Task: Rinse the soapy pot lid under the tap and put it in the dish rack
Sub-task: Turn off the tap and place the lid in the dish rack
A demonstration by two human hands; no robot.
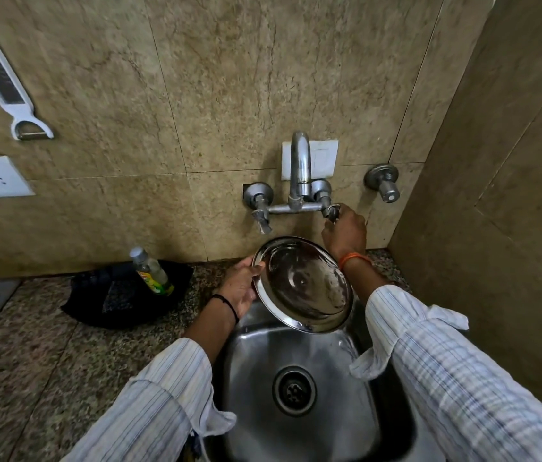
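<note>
A round steel pot lid (303, 283) with soap streaks on its inner face is held tilted over the steel sink (256, 361). My left hand (239, 288) grips the lid by its left rim. My right hand (344, 233) reaches up behind the lid and is closed on the right tap handle (329, 211). The curved tap spout (300, 161) rises from the wall mixer above the lid. No water stream shows. No dish rack is in view.
A dish soap bottle (151, 271) stands in a black tray (96, 295) on the speckled granite counter (46, 361) left of the sink. A peeler (3, 85) hangs on the wall. Another wall valve (384, 181) sits at the right, near the side wall (496, 228).
</note>
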